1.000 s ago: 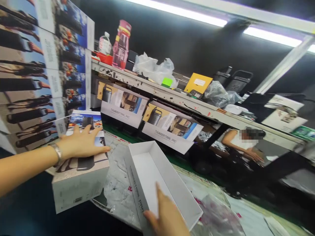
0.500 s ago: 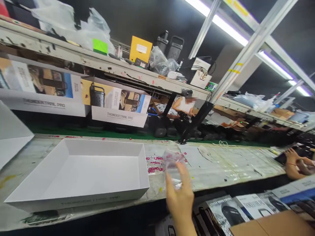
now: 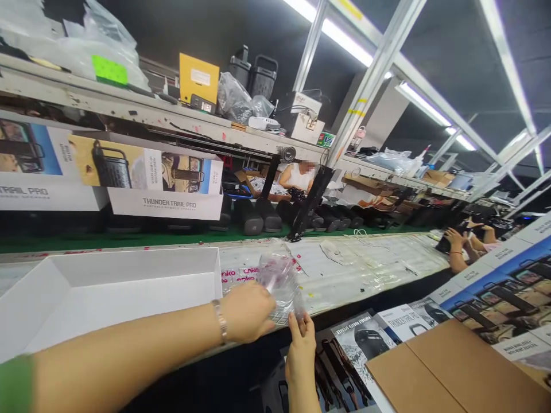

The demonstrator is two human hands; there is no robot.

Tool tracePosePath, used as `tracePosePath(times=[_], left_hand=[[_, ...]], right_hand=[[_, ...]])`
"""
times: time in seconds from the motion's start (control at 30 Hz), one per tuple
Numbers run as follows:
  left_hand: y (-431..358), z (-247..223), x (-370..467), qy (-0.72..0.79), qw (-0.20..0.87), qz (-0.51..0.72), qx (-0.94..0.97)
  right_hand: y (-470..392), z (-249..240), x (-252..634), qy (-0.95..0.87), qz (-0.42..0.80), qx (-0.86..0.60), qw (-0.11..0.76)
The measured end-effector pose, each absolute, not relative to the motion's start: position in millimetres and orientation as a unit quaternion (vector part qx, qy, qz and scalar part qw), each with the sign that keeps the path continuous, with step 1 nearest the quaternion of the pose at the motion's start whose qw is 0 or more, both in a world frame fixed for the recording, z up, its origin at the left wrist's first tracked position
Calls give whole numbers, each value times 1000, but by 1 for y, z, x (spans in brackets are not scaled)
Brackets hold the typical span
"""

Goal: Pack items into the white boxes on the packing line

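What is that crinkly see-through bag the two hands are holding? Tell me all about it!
The clear plastic bag looks thin, shiny and wrinkled, with faint pinkish-red markings showing near its top. It stands upright over the front edge of the workbench, just right of the open white box. The left hand grips its lower left side, and the right hand pinches its bottom edge with its fingers. Whether anything is inside cannot be made out.

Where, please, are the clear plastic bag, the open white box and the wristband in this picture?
clear plastic bag (image 3: pixel 279 284): head view, on its crinkled middle between both hands.
open white box (image 3: pixel 129 298): head view, on its bare inner floor.
wristband (image 3: pixel 220 321): head view, on the metal band at the left wrist.
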State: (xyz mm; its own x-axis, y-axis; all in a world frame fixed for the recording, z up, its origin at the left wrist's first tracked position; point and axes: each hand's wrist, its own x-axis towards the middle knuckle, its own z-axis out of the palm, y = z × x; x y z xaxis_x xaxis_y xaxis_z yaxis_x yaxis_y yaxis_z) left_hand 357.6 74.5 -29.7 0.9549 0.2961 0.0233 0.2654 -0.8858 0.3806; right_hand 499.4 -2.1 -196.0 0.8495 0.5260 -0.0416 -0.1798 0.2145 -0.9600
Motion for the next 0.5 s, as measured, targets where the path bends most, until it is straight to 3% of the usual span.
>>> tracePosePath(times=[0.13,0.5], left_hand=[[82,-51,415,214,120,-64,967],[111,-62,416,224,293,-152,917]], right_hand=[[-4,-197,507,-163,256,-586,751],[-14,-184,500,-221,321,-541,746]])
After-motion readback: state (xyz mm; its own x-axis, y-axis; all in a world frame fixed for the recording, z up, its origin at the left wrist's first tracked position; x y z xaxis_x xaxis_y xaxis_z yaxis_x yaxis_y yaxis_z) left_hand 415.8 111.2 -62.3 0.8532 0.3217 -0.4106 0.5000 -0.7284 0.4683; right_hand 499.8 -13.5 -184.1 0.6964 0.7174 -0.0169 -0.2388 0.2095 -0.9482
